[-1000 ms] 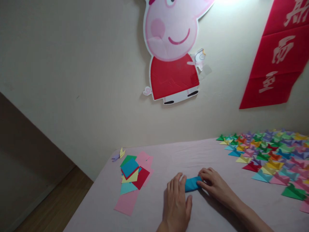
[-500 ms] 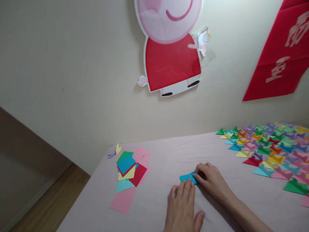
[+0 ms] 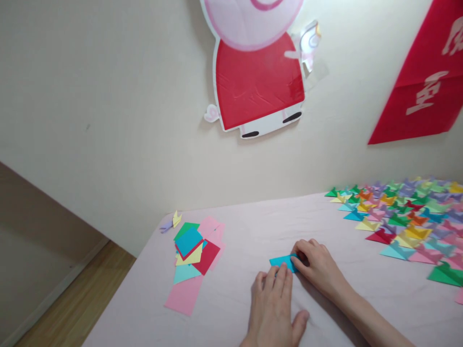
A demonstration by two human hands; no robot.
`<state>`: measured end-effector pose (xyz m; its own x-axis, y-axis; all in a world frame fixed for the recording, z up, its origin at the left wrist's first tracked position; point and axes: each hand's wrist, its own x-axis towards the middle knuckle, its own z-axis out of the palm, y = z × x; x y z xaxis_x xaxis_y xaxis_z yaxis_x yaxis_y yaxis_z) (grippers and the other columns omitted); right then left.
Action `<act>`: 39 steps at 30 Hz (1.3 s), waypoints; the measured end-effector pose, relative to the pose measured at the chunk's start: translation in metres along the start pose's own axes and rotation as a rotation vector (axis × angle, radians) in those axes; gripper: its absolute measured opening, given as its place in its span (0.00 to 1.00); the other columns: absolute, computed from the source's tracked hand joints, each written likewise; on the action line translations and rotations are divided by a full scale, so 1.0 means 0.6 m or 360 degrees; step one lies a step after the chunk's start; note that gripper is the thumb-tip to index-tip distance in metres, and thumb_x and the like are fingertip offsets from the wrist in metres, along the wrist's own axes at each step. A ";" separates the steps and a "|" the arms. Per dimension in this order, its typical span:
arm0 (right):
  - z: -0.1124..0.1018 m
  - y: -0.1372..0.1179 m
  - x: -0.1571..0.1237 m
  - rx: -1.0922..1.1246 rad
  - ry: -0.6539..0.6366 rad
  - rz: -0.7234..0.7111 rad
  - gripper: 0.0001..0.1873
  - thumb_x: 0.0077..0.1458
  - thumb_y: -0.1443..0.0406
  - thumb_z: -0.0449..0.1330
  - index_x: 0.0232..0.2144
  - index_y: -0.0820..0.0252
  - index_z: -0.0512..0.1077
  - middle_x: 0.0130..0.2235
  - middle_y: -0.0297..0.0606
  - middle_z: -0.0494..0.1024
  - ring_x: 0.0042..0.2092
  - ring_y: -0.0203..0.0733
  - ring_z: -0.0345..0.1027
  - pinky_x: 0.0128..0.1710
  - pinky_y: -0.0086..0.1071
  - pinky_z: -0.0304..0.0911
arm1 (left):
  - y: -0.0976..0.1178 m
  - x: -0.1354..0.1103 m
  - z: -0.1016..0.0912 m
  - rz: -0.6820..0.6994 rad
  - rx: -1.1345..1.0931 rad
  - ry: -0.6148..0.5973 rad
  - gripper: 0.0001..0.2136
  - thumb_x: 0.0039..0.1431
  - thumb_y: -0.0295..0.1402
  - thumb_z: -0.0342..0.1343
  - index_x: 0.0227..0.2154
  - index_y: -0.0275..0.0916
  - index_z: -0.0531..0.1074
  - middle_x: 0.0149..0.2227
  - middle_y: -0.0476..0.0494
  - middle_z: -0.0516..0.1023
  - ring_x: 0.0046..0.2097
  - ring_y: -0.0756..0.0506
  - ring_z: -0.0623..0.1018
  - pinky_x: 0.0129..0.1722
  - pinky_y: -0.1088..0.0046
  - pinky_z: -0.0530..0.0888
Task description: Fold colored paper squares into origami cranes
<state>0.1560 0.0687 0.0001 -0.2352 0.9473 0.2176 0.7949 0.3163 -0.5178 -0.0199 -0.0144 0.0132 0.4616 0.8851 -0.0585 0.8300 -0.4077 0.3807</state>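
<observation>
1. The blue paper [image 3: 282, 262] lies folded into a narrow strip on the pink tablecloth [image 3: 253, 231], near the front middle of the table; its left part is bare, its right end is under fingers.
2. The right hand [image 3: 318, 270] rests on that right end, fingers bent and tips pressed down on the paper; the thumb is hidden, so I cannot tell whether the hand pinches the strip or only presses it flat.
3. The left hand [image 3: 277, 306] lies palm down on the cloth just in front of the strip, fingers straight, thumb spread to the right; it grasps nothing; its fingertips touch the strip's near edge.
4. To the left, well apart from the hands, a loose stack of paper squares [image 3: 191, 250] is fanned out: blue on top, with green, red, yellow, light blue and pink beneath.
5. Beyond that stack, at the table's far left corner, sit 2 small folded pieces [image 3: 172, 221], 1 yellow and 1 purple.
6. On the right side of the table, many folded paper shapes [image 3: 401, 226] in mixed colours lie in close rows up to the picture's right edge.
7. On the cream wall [image 3: 108, 96] behind hang a cartoon pig cut-out [image 3: 258, 82] in a red dress and a red banner [image 3: 415, 96] with white characters; wooden floor [image 3: 72, 308] shows at lower left.
</observation>
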 end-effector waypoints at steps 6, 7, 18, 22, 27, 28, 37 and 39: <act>0.002 0.001 -0.001 -0.0028 0.0023 -0.0003 0.04 0.53 0.67 0.55 0.27 0.56 0.69 0.28 0.34 0.74 0.35 0.45 0.65 0.37 0.36 0.53 | 0.002 0.002 -0.003 -0.0035 -0.0024 -0.0009 0.29 0.66 0.43 0.45 0.67 0.39 0.53 0.70 0.43 0.46 0.69 0.35 0.53 0.66 0.45 0.54; 0.003 0.001 -0.001 -0.0030 0.0022 -0.0002 0.04 0.53 0.67 0.55 0.27 0.56 0.69 0.28 0.34 0.74 0.35 0.45 0.65 0.37 0.36 0.53 | 0.002 0.003 -0.003 -0.0043 -0.0037 -0.0014 0.30 0.66 0.43 0.45 0.68 0.39 0.53 0.70 0.43 0.45 0.69 0.34 0.53 0.66 0.44 0.53; 0.002 0.002 -0.001 -0.0047 -0.0028 0.0006 0.05 0.54 0.67 0.54 0.28 0.56 0.70 0.29 0.35 0.75 0.36 0.46 0.64 0.38 0.37 0.53 | 0.008 0.001 -0.006 -0.0078 -0.0029 -0.0023 0.30 0.65 0.43 0.46 0.68 0.40 0.52 0.71 0.44 0.43 0.69 0.34 0.53 0.66 0.44 0.52; 0.002 0.001 -0.001 -0.0072 -0.0003 -0.0017 0.06 0.55 0.67 0.54 0.28 0.56 0.70 0.30 0.36 0.75 0.37 0.46 0.65 0.38 0.37 0.53 | 0.008 0.000 -0.006 -0.0071 0.0006 -0.0001 0.30 0.64 0.42 0.47 0.68 0.40 0.52 0.71 0.44 0.44 0.68 0.34 0.54 0.66 0.45 0.53; 0.006 0.001 -0.002 -0.0096 0.0019 -0.0032 0.05 0.55 0.67 0.54 0.28 0.56 0.69 0.30 0.36 0.75 0.37 0.47 0.65 0.37 0.37 0.54 | 0.008 0.001 -0.005 -0.0066 0.0045 0.0037 0.30 0.65 0.44 0.46 0.67 0.41 0.53 0.71 0.45 0.46 0.68 0.34 0.55 0.65 0.45 0.55; 0.007 0.002 -0.003 -0.0094 0.0025 -0.0037 0.05 0.55 0.68 0.54 0.28 0.56 0.69 0.30 0.36 0.75 0.37 0.46 0.65 0.37 0.37 0.54 | 0.008 0.002 -0.004 -0.0062 0.0056 0.0054 0.30 0.65 0.44 0.45 0.67 0.41 0.54 0.71 0.45 0.47 0.68 0.34 0.55 0.65 0.44 0.55; -0.002 -0.001 -0.014 0.0076 -0.0001 -0.0252 0.10 0.59 0.68 0.52 0.37 0.54 0.73 0.40 0.38 0.75 0.43 0.47 0.65 0.43 0.39 0.58 | 0.019 0.007 -0.010 -0.0072 0.0145 0.0146 0.31 0.64 0.55 0.44 0.64 0.42 0.60 0.68 0.44 0.57 0.64 0.35 0.61 0.64 0.46 0.56; -0.007 -0.008 -0.016 0.0142 -0.0036 -0.0320 0.09 0.59 0.68 0.53 0.37 0.53 0.73 0.43 0.39 0.74 0.45 0.47 0.65 0.45 0.40 0.58 | 0.020 0.006 -0.013 -0.0070 0.0145 0.0164 0.31 0.63 0.55 0.46 0.63 0.43 0.61 0.68 0.44 0.58 0.63 0.35 0.61 0.64 0.46 0.56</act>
<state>0.1567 0.0580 0.0041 -0.3973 0.8654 0.3054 0.6783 0.5010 -0.5375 -0.0106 -0.0141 0.0247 0.3937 0.9189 0.0234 0.8758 -0.3827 0.2942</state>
